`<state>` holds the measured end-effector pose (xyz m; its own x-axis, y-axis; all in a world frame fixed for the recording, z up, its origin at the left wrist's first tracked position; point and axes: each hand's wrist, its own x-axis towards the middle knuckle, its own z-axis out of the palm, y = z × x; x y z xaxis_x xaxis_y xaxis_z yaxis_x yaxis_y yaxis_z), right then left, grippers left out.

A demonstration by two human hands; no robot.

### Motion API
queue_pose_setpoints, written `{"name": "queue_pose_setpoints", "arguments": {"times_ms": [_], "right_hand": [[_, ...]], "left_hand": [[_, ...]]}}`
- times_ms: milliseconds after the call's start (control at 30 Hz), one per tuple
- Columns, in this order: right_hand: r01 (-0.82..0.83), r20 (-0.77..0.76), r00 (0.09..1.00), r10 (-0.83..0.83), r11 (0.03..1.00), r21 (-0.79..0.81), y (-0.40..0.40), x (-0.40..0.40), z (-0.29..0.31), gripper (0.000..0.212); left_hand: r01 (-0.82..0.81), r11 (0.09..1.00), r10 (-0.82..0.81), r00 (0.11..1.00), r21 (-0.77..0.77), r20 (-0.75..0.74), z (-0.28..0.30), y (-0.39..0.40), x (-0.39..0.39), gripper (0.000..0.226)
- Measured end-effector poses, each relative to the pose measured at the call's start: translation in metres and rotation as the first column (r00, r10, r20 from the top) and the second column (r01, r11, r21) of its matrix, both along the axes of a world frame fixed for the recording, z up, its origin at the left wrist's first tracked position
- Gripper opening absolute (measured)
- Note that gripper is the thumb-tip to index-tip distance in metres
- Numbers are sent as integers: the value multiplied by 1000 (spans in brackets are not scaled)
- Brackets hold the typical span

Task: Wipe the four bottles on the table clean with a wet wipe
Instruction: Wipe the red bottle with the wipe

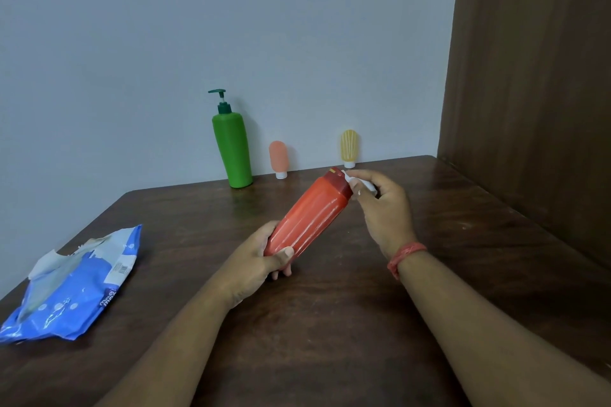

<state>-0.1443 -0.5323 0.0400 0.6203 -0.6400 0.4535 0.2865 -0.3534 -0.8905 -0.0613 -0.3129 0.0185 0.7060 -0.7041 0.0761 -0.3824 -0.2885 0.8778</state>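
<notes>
Left hand [261, 261] grips red bottle [310, 218]; right hand [380, 205] pinches wipe [362, 182].

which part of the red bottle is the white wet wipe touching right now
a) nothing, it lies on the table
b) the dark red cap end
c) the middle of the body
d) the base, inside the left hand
b: the right hand pinches the wet wipe against the dark red cap of the red bottle, while the left hand grips the base end.
</notes>
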Motion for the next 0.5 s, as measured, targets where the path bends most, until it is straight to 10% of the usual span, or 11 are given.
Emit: {"name": "queue_pose_setpoints", "arguments": {"times_ms": [233,500], "right_hand": [[-228,-133,969,207,958,-176,-12,-6,4,40],[43,-95,993,-63,978,-203,-9,-4,2,15]], "left_hand": [[1,996,-10,995,88,98,2,0,0,45],[1,997,-6,998,75,65,1,1,0,47]]}}
